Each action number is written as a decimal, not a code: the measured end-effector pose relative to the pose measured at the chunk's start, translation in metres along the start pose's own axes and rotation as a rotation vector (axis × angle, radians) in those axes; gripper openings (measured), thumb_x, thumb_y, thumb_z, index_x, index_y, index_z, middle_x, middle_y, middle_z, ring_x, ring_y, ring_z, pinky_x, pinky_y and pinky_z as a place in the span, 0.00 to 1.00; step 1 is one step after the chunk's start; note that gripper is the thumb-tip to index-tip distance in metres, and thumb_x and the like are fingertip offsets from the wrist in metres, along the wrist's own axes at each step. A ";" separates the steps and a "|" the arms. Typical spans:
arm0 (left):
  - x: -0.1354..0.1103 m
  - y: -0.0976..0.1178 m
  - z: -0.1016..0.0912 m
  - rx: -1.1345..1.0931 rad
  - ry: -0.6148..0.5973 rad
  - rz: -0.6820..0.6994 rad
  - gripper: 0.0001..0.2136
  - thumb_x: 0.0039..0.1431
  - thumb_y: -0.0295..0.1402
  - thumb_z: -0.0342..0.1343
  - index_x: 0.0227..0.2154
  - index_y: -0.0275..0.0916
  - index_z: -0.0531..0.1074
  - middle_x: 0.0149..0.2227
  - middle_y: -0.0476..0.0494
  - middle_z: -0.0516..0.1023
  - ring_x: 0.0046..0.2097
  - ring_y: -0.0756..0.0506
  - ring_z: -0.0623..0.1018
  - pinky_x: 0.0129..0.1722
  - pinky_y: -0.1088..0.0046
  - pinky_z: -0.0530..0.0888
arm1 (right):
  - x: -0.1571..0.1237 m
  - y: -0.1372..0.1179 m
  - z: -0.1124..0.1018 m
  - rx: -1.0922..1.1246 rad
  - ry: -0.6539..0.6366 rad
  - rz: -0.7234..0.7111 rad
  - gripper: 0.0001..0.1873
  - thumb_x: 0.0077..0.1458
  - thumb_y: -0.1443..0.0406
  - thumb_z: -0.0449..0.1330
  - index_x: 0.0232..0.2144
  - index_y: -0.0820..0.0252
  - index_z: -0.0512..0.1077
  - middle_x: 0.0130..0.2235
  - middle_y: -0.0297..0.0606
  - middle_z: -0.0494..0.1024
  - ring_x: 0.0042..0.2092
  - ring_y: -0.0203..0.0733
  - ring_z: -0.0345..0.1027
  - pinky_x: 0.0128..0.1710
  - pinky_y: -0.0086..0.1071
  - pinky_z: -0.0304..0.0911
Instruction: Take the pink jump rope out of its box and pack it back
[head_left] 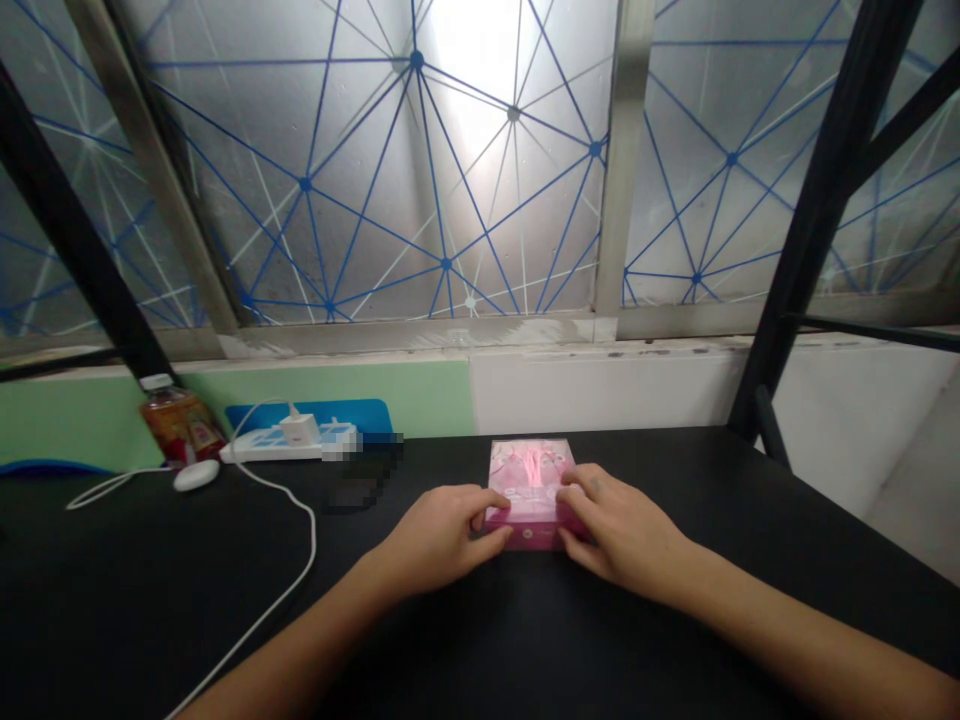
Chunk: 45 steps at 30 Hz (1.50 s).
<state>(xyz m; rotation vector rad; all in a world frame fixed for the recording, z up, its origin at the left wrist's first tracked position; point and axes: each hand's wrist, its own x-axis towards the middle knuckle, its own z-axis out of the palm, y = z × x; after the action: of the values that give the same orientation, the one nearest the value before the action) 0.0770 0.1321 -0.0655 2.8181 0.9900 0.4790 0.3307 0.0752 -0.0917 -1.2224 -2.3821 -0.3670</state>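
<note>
A small pink box (531, 470) with a glossy, see-through-looking top lies on the black table (450, 650), in front of me. My left hand (450, 530) grips its near left corner, thumb on the front face and fingers on the top edge. On the right side, my right hand (622, 525) holds the box with fingers over the top and the thumb low at the front corner. What lies inside the box is too blurred to name.
At the left back stand a drink bottle (180, 420), a white power strip (262, 447) with a charger (300, 428), and a white mouse-like object (196, 475). A white cable (311, 530) runs toward me. Black frame posts (795, 250) rise at both sides before the window.
</note>
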 end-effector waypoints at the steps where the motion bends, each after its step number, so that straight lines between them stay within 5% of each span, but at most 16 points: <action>1: 0.000 0.000 0.000 0.037 0.027 0.008 0.11 0.61 0.39 0.55 0.44 0.42 0.75 0.31 0.48 0.74 0.32 0.47 0.74 0.33 0.73 0.68 | 0.000 -0.001 0.000 -0.055 -0.005 0.036 0.11 0.56 0.66 0.59 0.42 0.64 0.68 0.47 0.51 0.70 0.49 0.54 0.65 0.47 0.46 0.67; 6: -0.002 0.001 -0.002 0.078 0.083 0.010 0.09 0.60 0.37 0.56 0.42 0.44 0.75 0.40 0.43 0.72 0.40 0.44 0.75 0.39 0.69 0.71 | 0.001 -0.004 -0.002 -0.119 -0.126 0.168 0.13 0.62 0.60 0.55 0.45 0.61 0.68 0.47 0.50 0.70 0.42 0.52 0.69 0.37 0.45 0.71; 13: -0.004 -0.005 0.000 -0.108 0.090 0.022 0.10 0.60 0.32 0.55 0.44 0.43 0.72 0.61 0.41 0.66 0.59 0.41 0.70 0.58 0.65 0.66 | 0.002 0.000 -0.003 0.172 -0.099 0.118 0.15 0.62 0.65 0.54 0.51 0.57 0.66 0.54 0.44 0.67 0.47 0.46 0.70 0.48 0.42 0.68; 27: -0.003 -0.002 0.001 -0.167 0.041 -0.031 0.11 0.58 0.28 0.53 0.44 0.42 0.70 0.62 0.41 0.66 0.62 0.40 0.67 0.60 0.62 0.65 | 0.001 0.000 -0.005 0.320 -0.111 0.204 0.17 0.59 0.67 0.55 0.51 0.55 0.69 0.54 0.43 0.68 0.47 0.45 0.71 0.49 0.39 0.65; 33: -0.008 -0.006 -0.008 -0.192 -0.004 -0.013 0.17 0.52 0.22 0.52 0.44 0.42 0.70 0.63 0.42 0.66 0.63 0.41 0.66 0.61 0.64 0.63 | 0.001 0.001 -0.018 0.391 -0.157 0.131 0.22 0.56 0.71 0.56 0.53 0.55 0.68 0.57 0.42 0.67 0.51 0.45 0.69 0.52 0.37 0.64; 38: -0.008 -0.005 -0.010 -0.208 -0.013 0.028 0.14 0.58 0.27 0.53 0.46 0.42 0.71 0.61 0.42 0.68 0.63 0.42 0.66 0.62 0.64 0.62 | 0.004 -0.001 -0.017 0.229 -0.111 0.150 0.13 0.62 0.64 0.56 0.48 0.56 0.72 0.48 0.43 0.75 0.48 0.48 0.71 0.49 0.39 0.65; 45: -0.006 0.001 -0.009 -0.225 -0.020 0.003 0.11 0.66 0.35 0.49 0.47 0.42 0.72 0.59 0.42 0.70 0.62 0.42 0.67 0.61 0.63 0.63 | 0.003 -0.005 -0.017 0.098 -0.119 0.124 0.14 0.66 0.65 0.50 0.48 0.58 0.72 0.45 0.44 0.77 0.43 0.48 0.73 0.44 0.41 0.66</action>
<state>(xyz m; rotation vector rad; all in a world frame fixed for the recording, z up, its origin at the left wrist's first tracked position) 0.0706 0.1275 -0.0579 2.6194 0.8681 0.5264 0.3292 0.0668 -0.0759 -1.3732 -2.3765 -0.1408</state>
